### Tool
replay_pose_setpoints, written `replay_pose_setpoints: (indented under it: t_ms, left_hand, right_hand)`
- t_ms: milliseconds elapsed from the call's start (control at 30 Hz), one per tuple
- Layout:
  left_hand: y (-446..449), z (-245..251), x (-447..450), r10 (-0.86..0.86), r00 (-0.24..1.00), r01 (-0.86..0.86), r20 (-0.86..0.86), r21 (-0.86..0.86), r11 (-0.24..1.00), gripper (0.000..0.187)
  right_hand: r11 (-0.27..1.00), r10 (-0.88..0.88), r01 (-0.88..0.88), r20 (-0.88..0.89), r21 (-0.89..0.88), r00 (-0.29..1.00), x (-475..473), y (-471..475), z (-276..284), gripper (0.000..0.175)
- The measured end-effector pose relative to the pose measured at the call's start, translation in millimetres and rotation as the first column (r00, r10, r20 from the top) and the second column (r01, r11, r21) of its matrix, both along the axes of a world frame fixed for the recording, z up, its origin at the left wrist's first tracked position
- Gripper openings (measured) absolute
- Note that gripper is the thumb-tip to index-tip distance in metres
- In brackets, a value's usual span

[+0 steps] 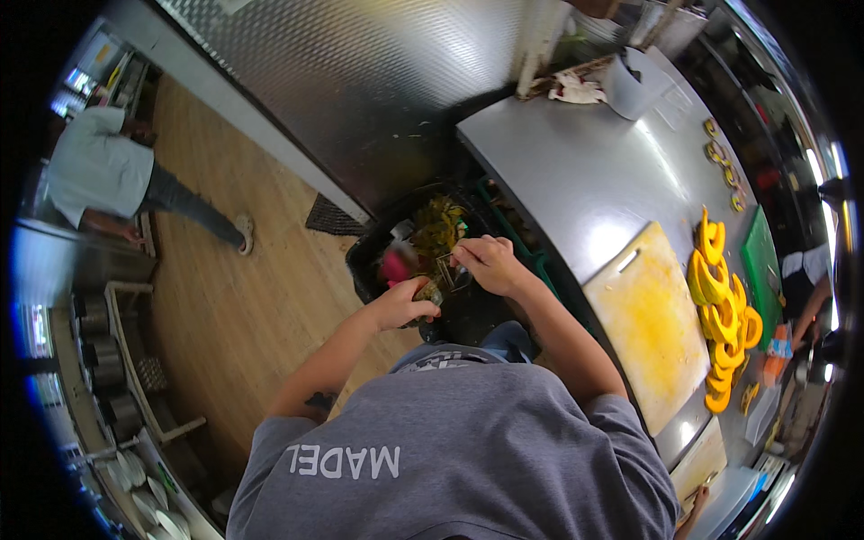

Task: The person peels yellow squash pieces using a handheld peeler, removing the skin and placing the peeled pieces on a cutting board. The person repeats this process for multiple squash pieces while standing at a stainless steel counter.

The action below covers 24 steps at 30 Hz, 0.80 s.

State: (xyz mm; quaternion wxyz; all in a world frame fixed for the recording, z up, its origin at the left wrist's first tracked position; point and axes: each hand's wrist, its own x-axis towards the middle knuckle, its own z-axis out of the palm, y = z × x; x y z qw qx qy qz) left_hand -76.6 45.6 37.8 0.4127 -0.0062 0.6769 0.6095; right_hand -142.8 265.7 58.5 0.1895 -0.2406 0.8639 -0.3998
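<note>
Both of my hands are over a black waste bin (358, 260) that holds yellow-green peelings (439, 219) and other refuse. My left hand (403, 305) grips a small mottled greenish-brown piece (429, 294), perhaps squash; the fingers partly cover it. In my right hand (491, 263) is a thin metal frame-like tool (445, 271), held by its upper end beside that piece. Its exact kind is hard to make out. Something pink (397, 266) lies among the refuse behind my left hand.
At right, a steel worktable (560, 155) bears a stained white cutting board (644, 324), yellow squash slices (719, 304) and a green board (763, 270). A green crate (530, 246) sits under its edge. A person (108, 162) walks at left; another person (806, 277) stands far right.
</note>
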Motion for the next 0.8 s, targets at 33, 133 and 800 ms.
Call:
replay_pose_setpoints:
  t_ms: [33,133,800]
  left_hand:
    - [-10,-11,5,0.012,1.000,-0.013,-0.018,-0.058,0.998,0.044]
    - [-21,-21,21,0.019,0.959,-0.114,-0.282,-0.323,0.940,0.042]
    - [-56,-41,79,0.312,0.920,-0.391,-0.238,-0.628,0.673,0.042]
  right_hand:
    - [0.999,0.024,-0.025,0.029,0.039,0.999,-2,-17,-4,0.035]
    - [0.995,0.083,-0.076,-0.118,0.065,0.990,7,-66,-32,0.043]
    - [0.956,0.287,-0.280,-0.088,0.090,0.954,-20,-158,-195,0.040]
